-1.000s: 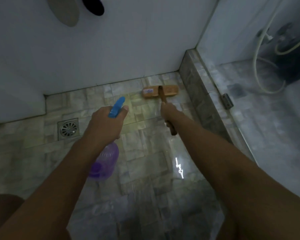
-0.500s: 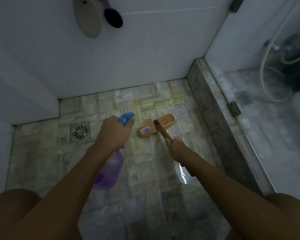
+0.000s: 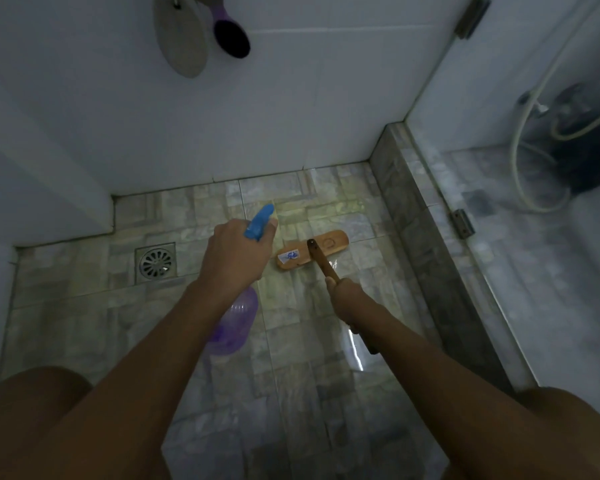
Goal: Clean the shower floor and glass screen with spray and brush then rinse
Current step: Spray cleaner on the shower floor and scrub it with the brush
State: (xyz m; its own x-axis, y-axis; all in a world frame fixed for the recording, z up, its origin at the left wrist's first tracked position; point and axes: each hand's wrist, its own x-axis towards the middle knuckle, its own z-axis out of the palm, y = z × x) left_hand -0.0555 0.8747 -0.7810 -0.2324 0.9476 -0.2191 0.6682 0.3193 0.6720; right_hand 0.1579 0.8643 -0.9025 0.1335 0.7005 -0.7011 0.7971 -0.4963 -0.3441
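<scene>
Head view: the drain [image 3: 155, 263] is taken as the landmark. One brush [image 3: 313, 249] is seen with its wooden head flat on the floor [image 3: 94, 313], to the right of the drain and short of the back wall [image 3: 291, 109]. Its handle is gripped by the right hand [image 3: 347, 299], closed around it nearer the viewer than the head. One spray bottle [image 3: 234, 322] is held by the left hand [image 3: 238, 254], closed on its neck, just right of the drain and beside the brush head without touching it; the blue nozzle [image 3: 260, 221] is pointed away toward the wall, and the purple body hangs under the wrist. Whether the trigger is being squeezed cannot be told.

The step in hand is judged to be scrubbing the floor, with spray kept ready. The tiles look wet and glossy around the brush. The next move is judged to call for firm downward pressure and strokes carried across the tiles, then toward the curb [image 3: 426, 258] far right of the drain. The glass screen [image 3: 520, 237] above that curb appears not yet treated, and rinsing is still to come.

Also counted: one drain, one hose [image 3: 520, 157] beyond the glass, two hinges [image 3: 462, 222] on the screen, and two objects hung on the wall, a pale oval [image 3: 182, 36] and a purple hairbrush [image 3: 231, 36].
</scene>
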